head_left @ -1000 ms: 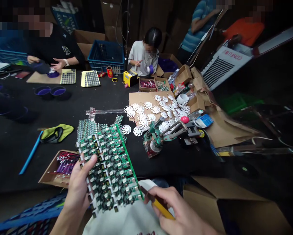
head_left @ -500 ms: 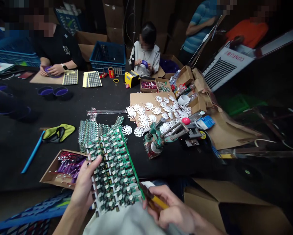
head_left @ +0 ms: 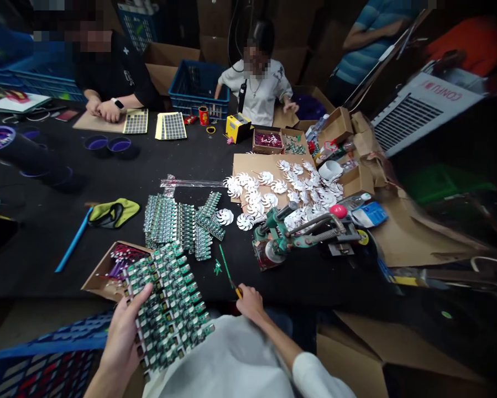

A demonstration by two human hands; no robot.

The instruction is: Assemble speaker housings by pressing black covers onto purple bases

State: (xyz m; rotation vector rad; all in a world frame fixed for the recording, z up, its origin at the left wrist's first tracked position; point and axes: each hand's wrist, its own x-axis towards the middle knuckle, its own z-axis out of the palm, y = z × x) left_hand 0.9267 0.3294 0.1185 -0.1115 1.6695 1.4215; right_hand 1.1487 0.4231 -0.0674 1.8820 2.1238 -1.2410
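My left hand (head_left: 126,331) grips a panel of green circuit boards (head_left: 169,304) by its left edge, thumb on top, tilted over my lap. My right hand (head_left: 250,302) is closed around yellow-handled pliers (head_left: 239,292), low over the table's front edge. From the tips of the pliers a thin green strip (head_left: 224,262) reaches away across the black surface; whether the jaws still grip it, I cannot tell. Small green scraps (head_left: 217,267) lie beside the strip. Beyond the panel are stacked circuit board panels (head_left: 177,221).
Right of the stack stands a green hand press (head_left: 279,235) with a red knob. White fan blades (head_left: 254,199) cover a cardboard sheet behind it. A box of wired purple parts (head_left: 103,271) sits left, near a blue rod (head_left: 74,240). Two people sit across the table.
The green strip has come off the panel's right edge and now lies out on the table. My right hand moved forward with the pliers; the panel shifted left and down.
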